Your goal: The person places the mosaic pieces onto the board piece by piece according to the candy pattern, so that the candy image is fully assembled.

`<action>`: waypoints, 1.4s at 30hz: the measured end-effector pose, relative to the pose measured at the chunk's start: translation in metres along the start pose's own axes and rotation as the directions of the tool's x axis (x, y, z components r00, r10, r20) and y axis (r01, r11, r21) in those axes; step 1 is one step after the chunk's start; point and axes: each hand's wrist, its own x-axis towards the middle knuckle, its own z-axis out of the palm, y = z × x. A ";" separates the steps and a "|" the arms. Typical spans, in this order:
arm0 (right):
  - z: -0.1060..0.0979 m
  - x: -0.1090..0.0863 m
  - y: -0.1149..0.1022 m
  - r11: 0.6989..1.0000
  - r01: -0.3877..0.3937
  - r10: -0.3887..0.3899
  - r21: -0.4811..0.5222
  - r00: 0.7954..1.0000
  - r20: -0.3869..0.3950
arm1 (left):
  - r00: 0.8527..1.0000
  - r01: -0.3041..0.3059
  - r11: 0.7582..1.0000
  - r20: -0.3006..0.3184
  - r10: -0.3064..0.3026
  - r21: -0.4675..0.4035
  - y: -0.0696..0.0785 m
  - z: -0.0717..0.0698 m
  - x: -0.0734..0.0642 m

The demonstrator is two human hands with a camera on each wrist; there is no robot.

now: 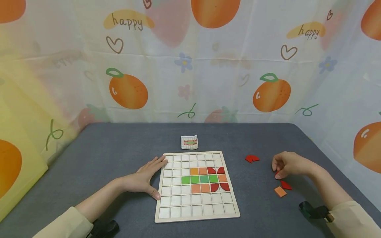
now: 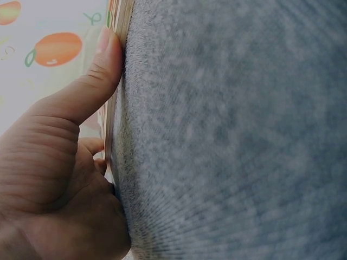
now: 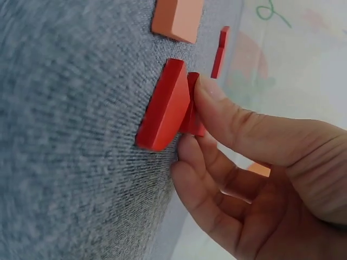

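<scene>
Nearest to us, we see a black wrist device (image 1: pixel 315 210) on the R sleeve. Then we have the square pale wooden grid board (image 1: pixel 196 218), flat on the dark grey table (image 1: pixel 134 142). Its coloured tiles, near row to far: 2 orange squares (image 1: pixel 200 188) w/ 2 red rounded tiles (image 1: pixel 219 187); 4 green squares (image 1: pixel 194 179) & 1 orange; 2 orange w/ 2 red rounded. Our L hand (image 1: pixel 143 178) is wide, thumb & fingers spread, touching the L edge of the board.

On the R side, near to far, lie a loose orange square tile (image 1: pixel 280 191) & a flat red tile (image 1: pixel 286 185). Just beyond, our R hand (image 1: pixel 288 165) is narrow: thumb & fingers pinch another red tile (image 3: pixel 192 108); its full shape is hidden.

Farther, 2 loose red tiles (image 1: pixel 254 158) lie R of the board. Behind the board is a white paper card (image 1: pixel 189 142) w/ small coloured pattern; last, a white cloth w/ printed oranges (image 1: pixel 190 82).
</scene>
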 end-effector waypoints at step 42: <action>0.046 0.061 -0.092 0.972 0.235 -0.227 0.019 0.954 -0.196 | 1.000 0.001 1.000 -0.028 -0.001 -0.004 -0.006 0.004 0.003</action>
